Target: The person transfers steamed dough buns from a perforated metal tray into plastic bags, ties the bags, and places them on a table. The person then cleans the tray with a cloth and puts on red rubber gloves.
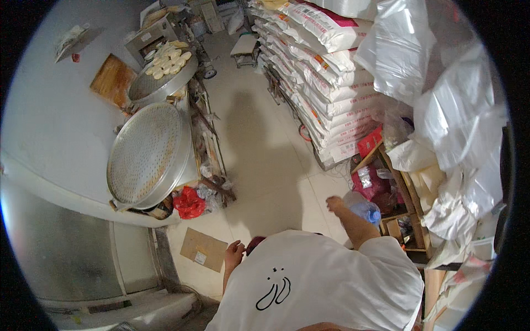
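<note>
My left hand [235, 253] hangs beside my white shirt [331, 277], its fingers loosely bent and apart, with nothing seen in it. Close to its fingertips is a dark red thing [255, 245], mostly hidden by the shirt. On the floor to the left lies a flat piece of cardboard [203, 249] with a small label. My right hand [335, 204] is held out over the tiled floor, its fingers curled; their inner side is hidden. Below that forearm is a clear plastic water bottle [366, 213] with a blue neck, beside the wooden shelf [410, 202].
A perforated metal steamer tray [145, 153] leans on the left bench. Pale dough pieces [167, 64] lie in another round tray [143, 87] behind it. White printed sacks [327, 87] are stacked high at the right. Plastic bags [455, 111] hang nearby; a low trolley [244, 46] stands far back.
</note>
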A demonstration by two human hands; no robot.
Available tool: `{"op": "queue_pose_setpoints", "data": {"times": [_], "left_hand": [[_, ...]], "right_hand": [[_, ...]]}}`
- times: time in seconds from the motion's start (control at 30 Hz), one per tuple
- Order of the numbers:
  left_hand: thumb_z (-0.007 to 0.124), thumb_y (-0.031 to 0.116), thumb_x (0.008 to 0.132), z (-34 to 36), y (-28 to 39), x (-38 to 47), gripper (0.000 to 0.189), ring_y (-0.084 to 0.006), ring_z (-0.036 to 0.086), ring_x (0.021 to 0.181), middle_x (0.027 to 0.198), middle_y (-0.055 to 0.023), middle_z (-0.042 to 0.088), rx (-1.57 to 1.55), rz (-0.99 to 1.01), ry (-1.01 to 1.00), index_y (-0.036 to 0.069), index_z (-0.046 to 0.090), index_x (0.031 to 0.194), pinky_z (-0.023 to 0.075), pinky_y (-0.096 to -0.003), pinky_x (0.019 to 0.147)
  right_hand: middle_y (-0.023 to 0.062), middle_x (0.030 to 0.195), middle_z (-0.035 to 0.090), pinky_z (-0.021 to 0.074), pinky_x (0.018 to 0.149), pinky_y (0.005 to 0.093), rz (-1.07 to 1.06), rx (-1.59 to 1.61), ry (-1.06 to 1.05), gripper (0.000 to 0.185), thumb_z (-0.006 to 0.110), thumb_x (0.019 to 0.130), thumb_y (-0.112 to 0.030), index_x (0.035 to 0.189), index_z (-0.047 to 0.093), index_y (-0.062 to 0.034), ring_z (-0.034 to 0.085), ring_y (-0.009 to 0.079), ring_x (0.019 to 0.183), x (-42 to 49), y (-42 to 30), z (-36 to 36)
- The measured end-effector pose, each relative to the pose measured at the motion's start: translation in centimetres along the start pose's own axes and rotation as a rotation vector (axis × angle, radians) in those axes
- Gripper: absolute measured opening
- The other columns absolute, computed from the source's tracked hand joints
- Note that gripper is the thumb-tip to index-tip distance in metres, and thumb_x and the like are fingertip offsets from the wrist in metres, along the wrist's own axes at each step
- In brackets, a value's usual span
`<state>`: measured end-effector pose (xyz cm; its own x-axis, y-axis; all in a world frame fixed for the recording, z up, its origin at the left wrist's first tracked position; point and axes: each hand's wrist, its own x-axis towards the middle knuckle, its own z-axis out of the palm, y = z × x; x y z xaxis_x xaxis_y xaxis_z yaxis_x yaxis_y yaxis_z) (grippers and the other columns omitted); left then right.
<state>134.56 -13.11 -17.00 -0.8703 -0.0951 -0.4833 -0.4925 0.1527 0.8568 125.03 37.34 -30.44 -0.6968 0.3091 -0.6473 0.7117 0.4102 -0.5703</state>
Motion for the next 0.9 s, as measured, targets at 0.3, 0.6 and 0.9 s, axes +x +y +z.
{"op": "queue_pose_setpoints", "data": {"times": [0.3, 0.6, 0.9], "left_hand": [[0.064, 0.029, 0.084, 0.7, 18.4, 20.7, 0.044, -0.0262, 0.067, 0.084, 0.091, -0.0139, 0.069, 0.637, 0.370, -0.112, 0.002, 0.059, 0.119, 0.0515, -0.0355, 0.076], [0.060, 0.030, 0.088, 6.2, 39.4, 38.0, 0.054, -0.0288, 0.056, 0.112, 0.125, -0.0172, 0.056, 0.982, 0.463, -0.657, 0.008, 0.046, 0.135, 0.0457, -0.0424, 0.091], [0.063, 0.030, 0.087, 16.0, 44.9, 43.8, 0.060, -0.0284, 0.054, 0.116, 0.127, -0.0155, 0.055, 1.137, 0.662, -1.033, 0.007, 0.042, 0.139, 0.0433, -0.0430, 0.095]], "right_hand": [[0.0059, 0.081, 0.064, 0.0483, 0.052, 0.0286, -0.080, 0.577, 0.105, 0.027, 0.064, 0.083, -0.025, 0.099, 0.064, -0.0026, 0.059, 0.0145, 0.064, 5.9, -19.1, -2.3], [0.0078, 0.069, 0.064, 0.0510, 0.050, 0.0319, 0.524, 0.211, 0.249, 0.023, 0.054, 0.082, -0.020, 0.091, 0.070, -0.0052, 0.060, 0.0185, 0.055, 6.1, -13.8, -1.1], [0.0127, 0.086, 0.064, 0.0514, 0.063, 0.0335, 0.423, 0.767, 1.107, 0.038, 0.065, 0.082, -0.027, 0.109, 0.061, -0.0011, 0.062, 0.0217, 0.074, -1.2, -23.9, -10.7]]}}
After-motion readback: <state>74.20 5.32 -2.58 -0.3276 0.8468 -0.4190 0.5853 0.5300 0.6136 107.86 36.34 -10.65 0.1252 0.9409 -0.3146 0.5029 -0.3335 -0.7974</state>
